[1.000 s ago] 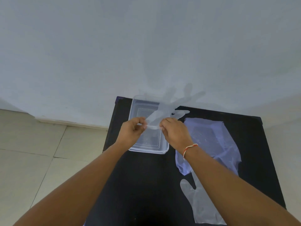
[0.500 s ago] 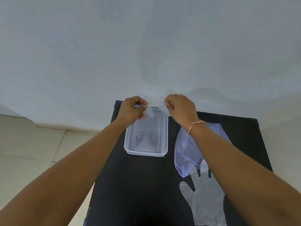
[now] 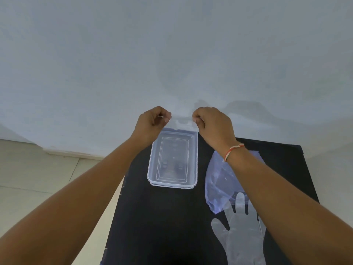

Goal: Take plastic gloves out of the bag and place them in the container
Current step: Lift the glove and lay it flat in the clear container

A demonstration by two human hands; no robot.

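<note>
A thin clear plastic glove is stretched between my two hands, above the far end of the container; it is faint against the white wall. My left hand pinches its left edge and my right hand pinches its right edge. The clear rectangular container sits on the black table just below and nearer than my hands. To its right lies the bluish plastic bag, partly under my right forearm. A second clear glove lies flat on the table near the bag's mouth.
The black table stands against a white wall. Its left edge drops to a tiled floor. My forearms cross the table on both sides of the container.
Both hands have moved away from me and up, carrying the glove from over the container's middle to past its far end. They now hold the glove's edge spread wider.
</note>
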